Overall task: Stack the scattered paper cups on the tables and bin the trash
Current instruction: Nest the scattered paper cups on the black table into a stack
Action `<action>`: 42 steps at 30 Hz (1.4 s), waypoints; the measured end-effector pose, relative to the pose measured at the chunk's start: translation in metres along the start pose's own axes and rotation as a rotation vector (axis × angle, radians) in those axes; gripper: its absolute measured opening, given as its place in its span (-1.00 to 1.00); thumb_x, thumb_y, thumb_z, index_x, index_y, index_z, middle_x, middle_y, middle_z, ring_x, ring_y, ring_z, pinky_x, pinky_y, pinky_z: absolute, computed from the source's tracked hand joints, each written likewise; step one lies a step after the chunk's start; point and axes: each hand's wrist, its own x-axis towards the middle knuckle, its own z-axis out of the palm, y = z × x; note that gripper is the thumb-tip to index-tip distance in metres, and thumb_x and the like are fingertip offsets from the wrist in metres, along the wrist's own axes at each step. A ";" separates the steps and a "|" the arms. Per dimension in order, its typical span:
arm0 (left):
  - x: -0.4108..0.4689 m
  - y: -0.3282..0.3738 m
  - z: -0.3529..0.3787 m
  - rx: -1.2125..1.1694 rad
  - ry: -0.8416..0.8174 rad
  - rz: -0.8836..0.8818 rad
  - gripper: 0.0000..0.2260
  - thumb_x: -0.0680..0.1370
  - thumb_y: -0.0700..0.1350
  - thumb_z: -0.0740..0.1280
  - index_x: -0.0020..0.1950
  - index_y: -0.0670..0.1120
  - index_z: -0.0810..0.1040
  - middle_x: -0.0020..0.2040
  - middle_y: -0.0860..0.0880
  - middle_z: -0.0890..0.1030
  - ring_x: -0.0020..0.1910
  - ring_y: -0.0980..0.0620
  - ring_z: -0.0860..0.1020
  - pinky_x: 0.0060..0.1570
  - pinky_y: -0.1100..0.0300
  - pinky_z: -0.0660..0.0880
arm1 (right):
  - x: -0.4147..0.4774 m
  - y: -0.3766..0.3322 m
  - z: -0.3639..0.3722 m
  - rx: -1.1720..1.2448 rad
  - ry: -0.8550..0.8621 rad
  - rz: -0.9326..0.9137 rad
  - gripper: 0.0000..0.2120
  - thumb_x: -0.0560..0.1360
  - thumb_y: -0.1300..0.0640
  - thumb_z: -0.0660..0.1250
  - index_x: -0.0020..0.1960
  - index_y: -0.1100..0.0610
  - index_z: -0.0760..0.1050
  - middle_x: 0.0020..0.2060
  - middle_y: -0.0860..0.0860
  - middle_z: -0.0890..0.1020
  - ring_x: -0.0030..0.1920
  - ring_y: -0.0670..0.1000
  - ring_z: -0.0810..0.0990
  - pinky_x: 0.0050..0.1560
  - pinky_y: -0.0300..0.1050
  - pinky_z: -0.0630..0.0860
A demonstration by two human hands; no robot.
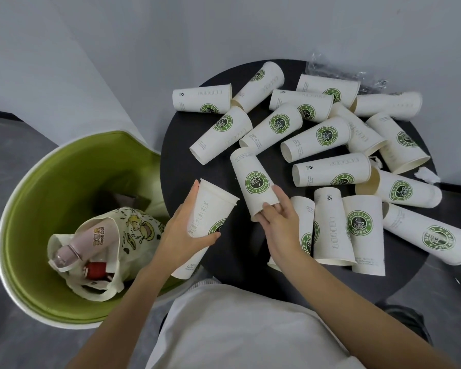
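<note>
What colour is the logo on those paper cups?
Green: a round logo on a white cup, clearest in the head view.

My left hand (186, 227) grips a paper cup (208, 209), rim pointing away from me. My right hand (280, 222) pinches a toppled cup (253, 182) at its mouth, fingers inside the rim, thumb outside. Beyond and right of my right hand, more cups (328, 134) lie scattered across a round black table (240, 251). Left of my left hand, a green-lined tub (64, 177) holds a printed cloth bag (133, 230).
</note>
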 end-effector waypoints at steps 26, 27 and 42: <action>0.016 0.013 -0.016 0.190 -0.179 0.097 0.05 0.34 -0.02 0.56 0.41 0.53 -0.18 0.21 0.23 0.34 0.18 0.16 0.37 0.05 0.08 0.43 | 0.024 -0.078 -0.019 -0.637 -0.194 -0.605 -0.62 0.62 0.34 0.05 0.33 0.09 0.44 0.30 0.01 0.51 0.34 -0.06 0.43 0.41 -0.09 0.31; 0.015 0.015 -0.016 0.195 -0.190 0.100 0.04 0.34 -0.02 0.56 0.42 0.52 -0.17 0.21 0.24 0.34 0.17 0.17 0.37 0.07 0.07 0.45 | 0.024 -0.076 -0.017 -0.650 -0.209 -0.602 -0.63 0.62 0.33 0.05 0.35 0.10 0.43 0.33 0.03 0.49 0.37 -0.06 0.40 0.43 -0.08 0.28; 0.010 0.035 -0.008 0.124 -0.241 0.068 0.00 0.23 0.19 0.49 0.42 0.55 -0.15 0.37 0.17 0.37 0.29 0.10 0.38 0.25 -0.13 0.45 | 0.006 -0.054 0.003 -0.686 -0.357 -0.467 -0.67 0.63 0.23 0.14 0.36 0.06 0.41 0.29 -0.10 0.50 0.23 -0.35 0.42 0.17 -0.51 0.29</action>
